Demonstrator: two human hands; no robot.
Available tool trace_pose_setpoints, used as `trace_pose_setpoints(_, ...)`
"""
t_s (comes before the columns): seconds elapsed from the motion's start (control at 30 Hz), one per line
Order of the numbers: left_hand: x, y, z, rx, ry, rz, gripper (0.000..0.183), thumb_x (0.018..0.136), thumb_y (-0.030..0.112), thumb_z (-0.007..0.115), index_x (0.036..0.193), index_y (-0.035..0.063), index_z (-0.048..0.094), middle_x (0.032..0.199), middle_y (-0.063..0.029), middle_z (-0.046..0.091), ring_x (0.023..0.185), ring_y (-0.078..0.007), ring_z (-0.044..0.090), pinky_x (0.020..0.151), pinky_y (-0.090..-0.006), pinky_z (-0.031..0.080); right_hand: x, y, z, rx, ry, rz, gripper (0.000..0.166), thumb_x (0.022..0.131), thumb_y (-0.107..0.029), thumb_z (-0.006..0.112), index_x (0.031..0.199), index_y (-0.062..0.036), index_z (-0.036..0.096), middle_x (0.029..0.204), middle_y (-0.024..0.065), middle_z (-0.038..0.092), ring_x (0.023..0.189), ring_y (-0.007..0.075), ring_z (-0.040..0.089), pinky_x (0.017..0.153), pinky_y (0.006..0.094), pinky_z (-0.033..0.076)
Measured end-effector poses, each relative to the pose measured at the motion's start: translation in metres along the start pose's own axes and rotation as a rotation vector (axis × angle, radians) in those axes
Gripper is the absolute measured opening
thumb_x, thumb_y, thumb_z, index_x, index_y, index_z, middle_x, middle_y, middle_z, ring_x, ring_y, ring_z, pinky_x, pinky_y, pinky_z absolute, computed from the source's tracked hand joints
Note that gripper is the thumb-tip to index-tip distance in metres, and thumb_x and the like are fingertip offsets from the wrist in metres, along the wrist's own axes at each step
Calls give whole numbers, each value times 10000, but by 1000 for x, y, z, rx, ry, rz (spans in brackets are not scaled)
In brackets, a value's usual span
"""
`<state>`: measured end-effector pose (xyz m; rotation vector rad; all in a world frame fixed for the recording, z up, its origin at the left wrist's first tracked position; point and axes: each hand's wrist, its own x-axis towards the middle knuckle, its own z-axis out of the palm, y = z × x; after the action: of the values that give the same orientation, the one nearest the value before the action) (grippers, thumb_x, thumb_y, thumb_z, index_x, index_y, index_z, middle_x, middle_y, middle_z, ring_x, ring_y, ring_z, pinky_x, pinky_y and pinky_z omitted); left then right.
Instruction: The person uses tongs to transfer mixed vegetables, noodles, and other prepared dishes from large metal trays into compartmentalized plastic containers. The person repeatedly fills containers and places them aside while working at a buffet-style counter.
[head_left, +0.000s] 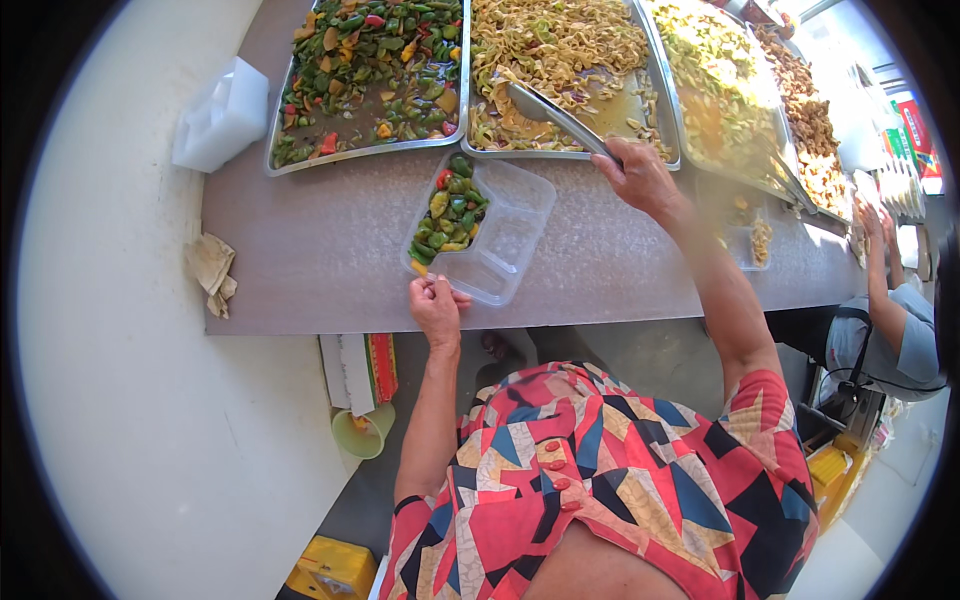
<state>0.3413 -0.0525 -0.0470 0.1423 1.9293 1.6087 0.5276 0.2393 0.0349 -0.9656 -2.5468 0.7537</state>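
Note:
My left hand (436, 301) pinches the near-left corner of a clear plastic compartment container (517, 206) on the table. Sliced green peppers with red and yellow pieces (448, 214) fill its long left compartment; the other compartments hold no food. My right hand (641, 176) grips metal serving tongs (566, 124), their tips down in yellowish food strips (555, 37). Those strips lie in a metal tray (671, 97) straight ahead, with liquid showing near its front. Left of it, another metal tray (360, 156) holds the same kind of pepper mix.
Further right stand trays of pale green vegetables (712, 67) and browned food (802, 97). A second plastic container (757, 251) sits beyond my right forearm. A co-worker (885, 300) works at the right. White plastic block (223, 112) and crumpled cloth (212, 270) lie by the left wall.

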Motion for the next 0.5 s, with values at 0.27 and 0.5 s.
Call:
trace_pose_setpoints(0.27, 7, 0, -6, 8, -3, 2, 146, 937, 114, 500, 959, -7, 420, 650, -74, 555, 467, -135, 569, 385, -232, 459, -37, -37, -28, 169, -14, 4, 218, 850, -164, 651, 809, 12, 529, 710, 211, 563, 639, 383, 557, 564, 432, 421)
trace_pose_setpoints(0.5, 12, -6, -14, 48, 0, 31, 153, 933, 123, 508, 980, -9, 447, 664, -56, 543, 475, -120, 566, 382, -225, 451, -74, -27, 9, -23, -166, -41, 244, 850, -188, 652, 837, -8, 488, 721, 205, 577, 689, 405, 589, 580, 466, 446)
